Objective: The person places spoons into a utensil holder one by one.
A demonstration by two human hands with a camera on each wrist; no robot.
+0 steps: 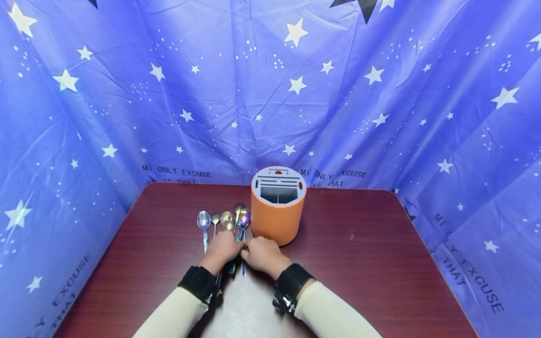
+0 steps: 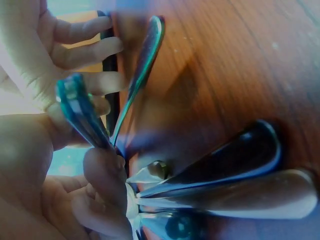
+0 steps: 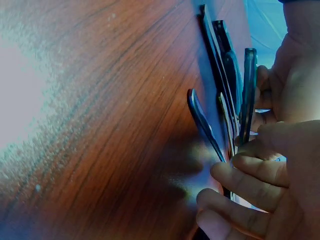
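Starry blue curtain [image 1: 262, 141] behind red-brown tabletop [image 1: 359, 253]; left grip [image 1: 223, 246] pinches utensil handle [image 2: 82, 115]; right grip [image 1: 266, 255], fingers loosely extended, beside spoons [image 1: 204, 219]; orange holder [image 1: 276, 223] nearby.

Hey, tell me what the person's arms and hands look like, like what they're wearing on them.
Both the left hand and right hand are bare, without gloves. Plain cream sleeves cover the forearms. Wide black wristbands circle both wrists, each with a small dark device attached; its finer details are too small to read.
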